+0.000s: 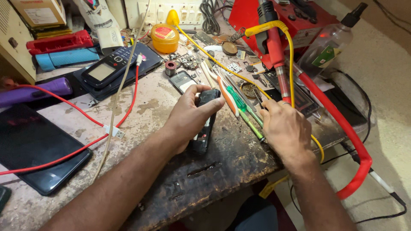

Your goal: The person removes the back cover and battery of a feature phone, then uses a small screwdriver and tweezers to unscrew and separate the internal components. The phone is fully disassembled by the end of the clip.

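My left hand [188, 115] is closed around a small black phone body [204, 128] that rests on edge on the worn workbench [231, 167]. My right hand [284, 126] lies palm down just right of it, fingers over a row of screwdrivers, and seems to pinch a thin dark tool [258, 97]. A green-handled screwdriver [239, 105] and an orange-and-white one [227, 100] lie between the two hands.
A red hot-air tool with a red hose [338, 124] and a yellow cable [291, 55] run along the right edge. A large dark tablet [38, 149], a red cable [85, 115], a keypad phone [107, 66], a yellow tin [165, 37] and a clear bottle [329, 45] crowd the bench.
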